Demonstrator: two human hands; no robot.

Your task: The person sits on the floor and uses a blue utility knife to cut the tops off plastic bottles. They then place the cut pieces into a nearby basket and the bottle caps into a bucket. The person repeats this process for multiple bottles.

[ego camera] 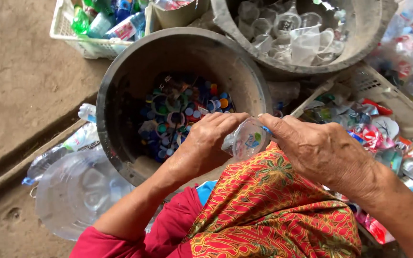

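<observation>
Cup: a small clear plastic cup (245, 139) with a printed film lid sits between both hands, above the person's lap and the red-and-orange patterned cloth (273, 210).
Left hand: the left hand (201, 148) is closed on the cup's near side, fingers curled over its rim.
Right hand: the right hand (321, 150) pinches the cup's far edge at the lid, thumb and fingertips pressed together on it.
Just beyond the left hand: a large dark round basin (120, 95) holds a heap of loose bottle caps (178, 117), mostly blue, with green, white and orange ones.
Beyond the right hand: a second grey basin (359, 52) is filled with clear plastic cups (292, 33).
Beside the right hand: a pale slatted crate (383, 88) holds torn, colourful film lids and wrappers (378, 136).
Outside the left forearm: a big clear water jug (80, 191) and crushed clear bottles (72, 143) lie on the dirt floor (20, 71).
Far beyond the left hand: a white basket (80, 43) holds green and blue bottles.
</observation>
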